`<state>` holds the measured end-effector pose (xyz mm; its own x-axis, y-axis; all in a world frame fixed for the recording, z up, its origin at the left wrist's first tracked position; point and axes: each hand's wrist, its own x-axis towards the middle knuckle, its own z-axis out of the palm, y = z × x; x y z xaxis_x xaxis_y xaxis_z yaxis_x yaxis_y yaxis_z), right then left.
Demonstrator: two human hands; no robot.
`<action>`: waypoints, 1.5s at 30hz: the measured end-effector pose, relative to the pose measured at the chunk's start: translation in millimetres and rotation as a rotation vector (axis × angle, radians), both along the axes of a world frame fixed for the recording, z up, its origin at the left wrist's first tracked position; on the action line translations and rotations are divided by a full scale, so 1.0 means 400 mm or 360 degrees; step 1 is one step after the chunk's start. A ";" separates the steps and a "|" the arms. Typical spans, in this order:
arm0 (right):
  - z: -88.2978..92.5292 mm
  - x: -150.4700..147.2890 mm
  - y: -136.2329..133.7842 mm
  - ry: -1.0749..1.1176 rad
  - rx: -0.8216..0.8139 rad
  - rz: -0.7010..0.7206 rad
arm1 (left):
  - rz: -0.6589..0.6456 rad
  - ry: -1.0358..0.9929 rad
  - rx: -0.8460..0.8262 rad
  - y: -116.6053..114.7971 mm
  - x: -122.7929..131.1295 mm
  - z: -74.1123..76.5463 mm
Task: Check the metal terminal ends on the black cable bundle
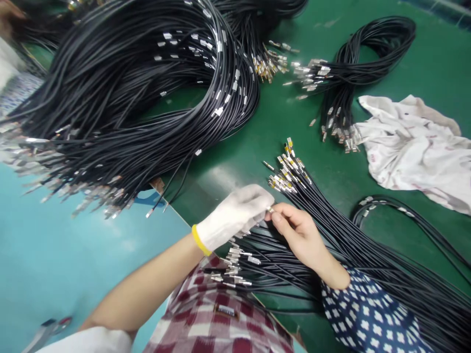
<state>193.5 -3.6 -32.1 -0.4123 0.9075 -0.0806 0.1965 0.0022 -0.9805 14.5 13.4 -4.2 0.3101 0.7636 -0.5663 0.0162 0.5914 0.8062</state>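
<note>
My left hand (241, 213), in a white glove with a yellow cuff, is closed, its fingertips meeting those of my bare right hand (296, 230). Between them is a small metal cable end (271, 210), pinched by the right thumb and forefinger. Most of that cable is hidden by the hands. Just below lies a bundle of black cables (283, 262), with silver connector ends near my apron. A second bundle (331, 215) runs past the right hand, its metal and yellow-marked tips pointing up and left.
A big looped heap of black cables (121, 103) fills the left, its ends overhanging the green table's (217, 181) edge. A smaller coil (371, 68) sits at the back right beside a crumpled white cloth (419, 147). Part of another person's sleeve (20, 90) shows far left.
</note>
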 end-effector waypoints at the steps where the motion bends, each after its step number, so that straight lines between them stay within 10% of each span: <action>1: 0.000 -0.001 -0.001 0.0031 -0.0039 -0.0010 | -0.0028 -0.0119 -0.0112 0.003 -0.004 -0.006; 11: 0.005 -0.012 0.002 0.0192 -0.0075 -0.0096 | -0.0295 -0.0705 -0.0234 0.016 -0.027 -0.051; 45: -0.010 -0.014 -0.012 0.0102 0.0052 -0.0114 | -0.0340 -0.0623 -0.0219 0.012 -0.032 -0.072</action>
